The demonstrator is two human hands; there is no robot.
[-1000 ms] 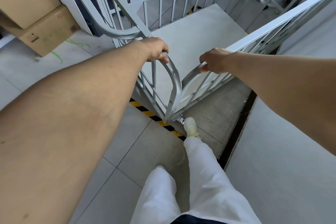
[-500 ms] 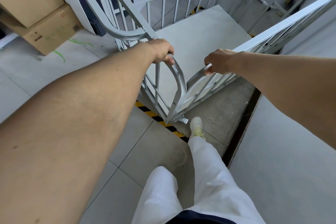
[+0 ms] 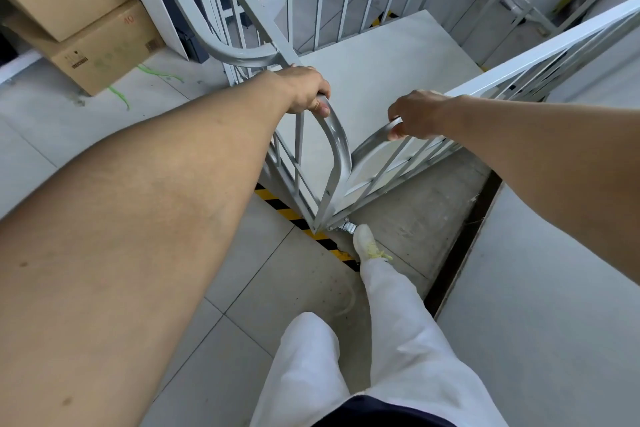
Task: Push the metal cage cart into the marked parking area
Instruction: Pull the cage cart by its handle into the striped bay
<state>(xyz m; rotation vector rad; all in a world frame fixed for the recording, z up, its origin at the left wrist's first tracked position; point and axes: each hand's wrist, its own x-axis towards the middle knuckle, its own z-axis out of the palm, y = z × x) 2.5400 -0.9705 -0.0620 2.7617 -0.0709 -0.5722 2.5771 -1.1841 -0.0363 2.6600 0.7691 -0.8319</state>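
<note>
The grey metal cage cart (image 3: pixel 377 87) fills the middle of the view, its near corner pointing at me and its flat deck bare. My left hand (image 3: pixel 308 90) is closed around the curved top rail of the left side panel. My right hand (image 3: pixel 415 114) grips the curved end of the right side panel's rail. A strip of yellow and black tape (image 3: pixel 304 225) runs on the floor under the cart's near corner, beside a caster (image 3: pixel 348 227). The cart's far end is cut off by the frame.
Two stacked cardboard boxes (image 3: pixel 86 17) stand at the upper left. A white panel (image 3: pixel 540 305) and a dark gap (image 3: pixel 460 250) lie on the right. My white-trousered leg and shoe (image 3: pixel 369 244) step just behind the caster. Pale floor tiles spread to the left.
The cart and both hands have moved forward over the striped tape, and my right foot has stepped ahead close to the caster. Both grips are unchanged.
</note>
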